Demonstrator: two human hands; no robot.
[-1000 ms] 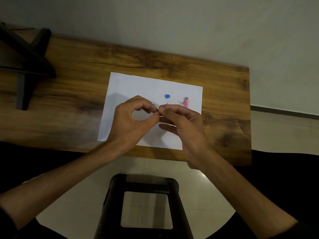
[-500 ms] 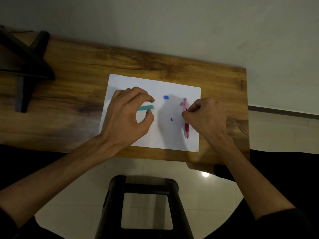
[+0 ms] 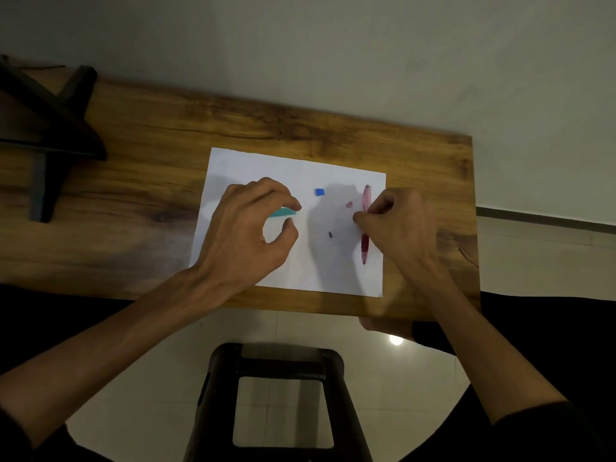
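A white sheet of paper (image 3: pixel 333 271) lies on the wooden table (image 3: pixel 133 195). My left hand (image 3: pixel 246 235) arches over a small teal strip (image 3: pixel 283 213); the index fingertip touches its right end and the thumb stays apart below it. My right hand (image 3: pixel 400 228) has its fingers curled, with thumb and index finger pinching the barrel of a pink pencil (image 3: pixel 365 241) that lies lengthwise near the sheet's right edge. Between my hands lie a small blue square (image 3: pixel 319 192), a tiny pink cap (image 3: pixel 349 204) and a tiny dark piece (image 3: pixel 330 234).
A black stand (image 3: pixel 50 128) sits on the table's left end. A black stool (image 3: pixel 276 378) stands on the tiled floor just in front of the table's near edge. A pale wall runs behind the table, whose right end is close to the pencil.
A second ago both hands met over the paper, pinching a thin sliver. They have parted: the left went down to the teal strip, the right to the pink pencil.
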